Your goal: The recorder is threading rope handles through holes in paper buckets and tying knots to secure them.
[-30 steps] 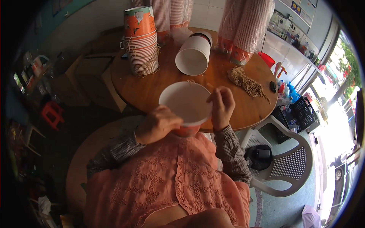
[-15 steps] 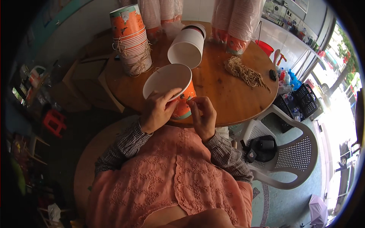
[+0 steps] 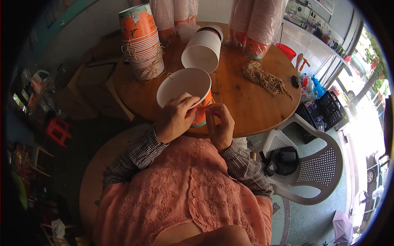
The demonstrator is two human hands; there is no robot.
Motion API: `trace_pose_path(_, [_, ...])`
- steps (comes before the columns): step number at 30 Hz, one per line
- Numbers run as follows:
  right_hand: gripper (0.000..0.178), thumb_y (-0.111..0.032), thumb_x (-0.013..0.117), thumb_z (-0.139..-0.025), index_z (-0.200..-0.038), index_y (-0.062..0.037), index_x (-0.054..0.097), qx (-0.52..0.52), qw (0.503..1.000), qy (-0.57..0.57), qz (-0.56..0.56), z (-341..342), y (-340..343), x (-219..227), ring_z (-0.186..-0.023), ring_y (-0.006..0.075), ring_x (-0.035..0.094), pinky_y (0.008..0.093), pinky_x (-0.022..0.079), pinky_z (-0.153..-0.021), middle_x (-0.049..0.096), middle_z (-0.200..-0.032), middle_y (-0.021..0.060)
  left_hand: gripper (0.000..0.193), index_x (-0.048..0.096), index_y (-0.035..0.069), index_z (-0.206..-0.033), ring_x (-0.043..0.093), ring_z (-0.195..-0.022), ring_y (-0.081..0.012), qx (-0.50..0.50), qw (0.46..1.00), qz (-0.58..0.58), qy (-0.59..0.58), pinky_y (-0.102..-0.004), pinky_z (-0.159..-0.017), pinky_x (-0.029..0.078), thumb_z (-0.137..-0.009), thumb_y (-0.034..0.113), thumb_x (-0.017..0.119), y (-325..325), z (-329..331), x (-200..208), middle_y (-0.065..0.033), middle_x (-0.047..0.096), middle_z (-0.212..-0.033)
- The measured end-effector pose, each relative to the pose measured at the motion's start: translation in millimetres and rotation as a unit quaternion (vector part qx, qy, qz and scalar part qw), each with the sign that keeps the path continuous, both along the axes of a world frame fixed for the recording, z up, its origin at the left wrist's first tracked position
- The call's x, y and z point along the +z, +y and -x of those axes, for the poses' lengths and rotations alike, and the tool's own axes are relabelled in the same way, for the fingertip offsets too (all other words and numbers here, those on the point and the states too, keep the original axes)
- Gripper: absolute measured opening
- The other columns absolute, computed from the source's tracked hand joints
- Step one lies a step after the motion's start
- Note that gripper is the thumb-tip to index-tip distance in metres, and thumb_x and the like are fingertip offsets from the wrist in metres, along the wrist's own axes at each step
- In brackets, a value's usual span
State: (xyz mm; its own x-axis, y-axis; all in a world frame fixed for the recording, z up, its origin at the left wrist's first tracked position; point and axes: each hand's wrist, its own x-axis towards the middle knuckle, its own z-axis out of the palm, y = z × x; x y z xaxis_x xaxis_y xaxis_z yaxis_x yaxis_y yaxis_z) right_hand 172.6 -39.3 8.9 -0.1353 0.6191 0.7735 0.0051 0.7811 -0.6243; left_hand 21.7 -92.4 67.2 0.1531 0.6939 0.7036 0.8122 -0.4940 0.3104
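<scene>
A paper bucket (image 3: 180,85), white inside and orange outside with a green band at its base, leans tilted at the table's near edge, its mouth facing up and left. My left hand (image 3: 177,118) grips its near rim, fingers over the edge and thumb at the outer wall. Against the orange side, my right hand (image 3: 221,125) is closed in a pinch. A thin cord (image 3: 205,107) runs from its fingertips toward the bucket wall beside my left fingers; its ends are hidden. Beyond, a hank of beige cord (image 3: 266,78) lies on the table at the right.
The round wooden table (image 3: 234,98) holds a stack of orange buckets (image 3: 141,49) with cord handles, white buckets (image 3: 201,55) lying sideways, and plastic-wrapped bucket stacks (image 3: 260,26) behind. A grey plastic chair (image 3: 320,168) stands right; cardboard boxes (image 3: 96,84) sit left.
The bucket and my left hand have shifted slightly to the right, toward my right hand. My right hand stays nearly in place, still pinching.
</scene>
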Motion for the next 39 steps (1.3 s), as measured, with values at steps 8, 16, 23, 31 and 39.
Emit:
trace_pose_path(8, [0.015,-0.001,0.066,-0.082,-0.095,-0.0032,0.058,-0.016,0.998,-0.065,-0.011,-6.9,1.1,6.7,-0.073,0.0265,0.064,0.0342,0.051,-0.064,0.061,-0.085,0.0120,0.018,0.062,0.003,-0.097,0.060,-0.081,-0.0311,-0.019,0.999,0.014,0.037,-0.0390,-0.075,0.048,-0.080,0.006,0.064,4.4,-0.7,-5.9,-0.0100,0.059,-0.089])
trace_pose_path(16, [0.005,-0.006,0.061,-0.083,-0.086,-0.0037,0.059,-0.133,0.977,-0.164,0.020,-47.8,27.3,26.8,-0.073,0.0331,0.060,0.0395,0.048,-0.064,0.061,-0.084,0.0144,0.011,0.060,0.004,-0.086,0.061,-0.082,-0.0304,0.023,0.999,0.024,0.003,-0.0395,-0.082,0.045,-0.079,0.009,0.066,17.1,9.8,-17.2,-0.0091,0.061,-0.087])
trace_pose_path(23, [0.009,-0.004,0.064,-0.083,-0.091,-0.0019,0.060,-0.052,0.989,-0.114,-0.081,-14.0,33.5,56.9,-0.080,0.0316,0.062,0.0366,0.050,-0.069,0.062,-0.088,0.0129,0.013,0.056,0.002,-0.092,0.062,-0.086,-0.0307,-0.081,0.990,0.091,-0.075,-0.0381,-0.079,0.047,-0.084,0.008,0.064,22.7,13.6,-10.7,-0.0141,0.063,-0.085])
trace_pose_path(31, [0.015,-0.005,0.055,-0.090,-0.099,0.0044,0.062,0.176,0.949,-0.249,0.082,3.2,48.9,54.5,-0.075,0.0110,0.063,0.0268,0.054,-0.066,0.066,-0.087,0.0080,0.006,0.053,0.000,-0.088,0.060,-0.079,-0.0288,-0.076,0.972,-0.017,-0.222,-0.0343,-0.070,0.048,-0.088,0.002,0.059,41.0,16.9,-10.4,-0.0138,0.059,-0.083])
trace_pose_path(39, [0.013,-0.004,0.057,-0.085,-0.093,0.0038,0.063,0.217,0.951,-0.183,0.123,12.2,47.1,60.1,-0.068,0.0122,0.064,0.0260,0.052,-0.063,0.068,-0.076,0.0077,0.008,0.056,-0.001,-0.093,0.061,-0.072,-0.0166,-0.111,0.950,-0.015,-0.291,-0.0282,-0.066,0.050,-0.091,0.006,0.059,61.6,24.0,-12.2,-0.0088,0.060,-0.082])
